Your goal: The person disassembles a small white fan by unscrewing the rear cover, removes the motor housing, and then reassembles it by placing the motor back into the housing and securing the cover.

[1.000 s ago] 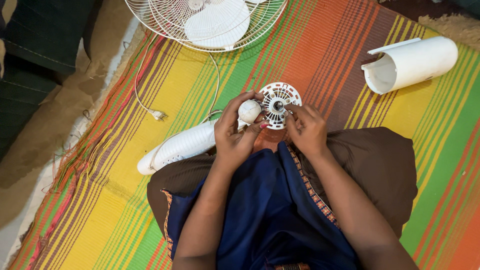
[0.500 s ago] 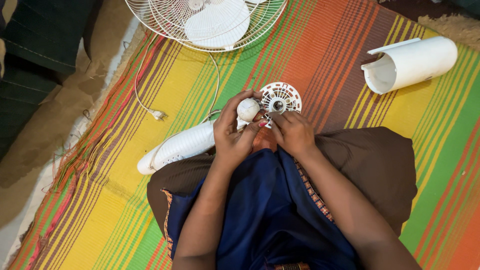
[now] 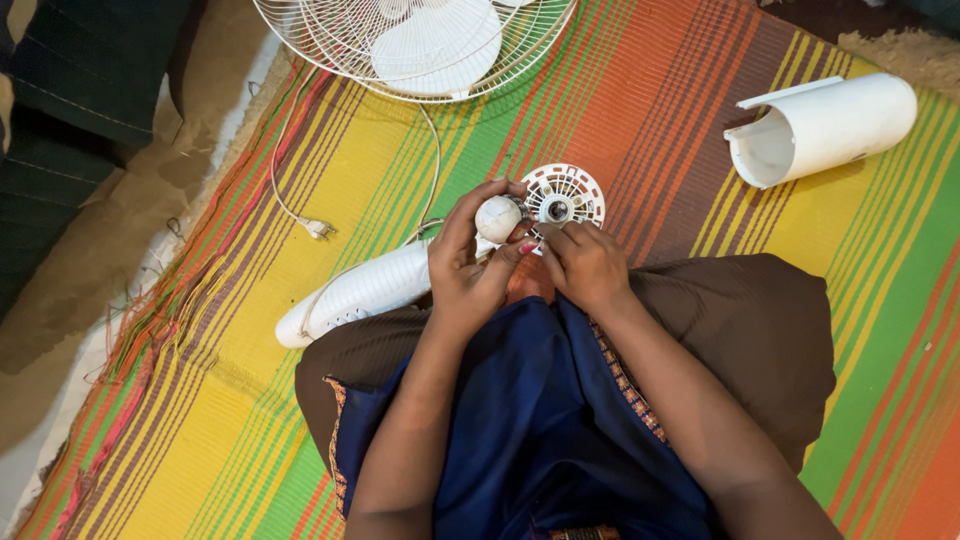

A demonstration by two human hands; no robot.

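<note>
1. Under everything I see a striped mat (image 3: 250,330) in green, yellow, orange and red, spread over the floor.
2. At the mat's top edge lies a white wire fan guard (image 3: 330,40) with the fan blades inside it.
3. Toward the mat's top right corner lies a white plastic tube (image 3: 830,125), on its side, open end facing left.
4. Near the mat's middle, just left of my knees, lies a long white ribbed housing (image 3: 350,295); a white cord runs from that area to a plug (image 3: 318,229) nearer the left edge.
5. Over my lap, my left hand (image 3: 470,265) is clamped on a small round white cap (image 3: 498,218).
6. My right hand (image 3: 585,265) pinches at the rim of a white slotted motor disc (image 3: 562,193), close against the left hand.
</note>
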